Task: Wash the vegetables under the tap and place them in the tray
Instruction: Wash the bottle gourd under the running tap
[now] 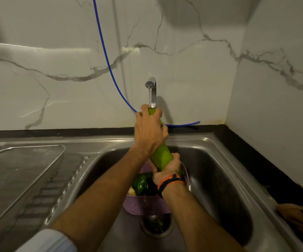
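The steel sink (210,160) spreads below both hands, its basin wall curving away right of the grip and the marble wall standing close behind; the mesh tray (19,170) sits on the draining surface well out to the left of the grip, apart from the basin. Directly under the hands a lilac colander (143,206) rests in the basin with a green capsicum (140,184) and other vegetables, partly hidden, inside. The washing step is in hand: the bottle gourd (160,157) is held slanted upward, its top just under the running tap (151,88). The left hand (149,131) is wrapped round its upper part, the right hand (167,170) curled round its lower end, both grips closed on it. Next, I judge, the long gourd must swing left over the sink rim to the tray, so it needs lifting above that edge and turning flat. Room is open leftward; the tap spout and the blue tube (107,57) crowd the space behind the upper grip
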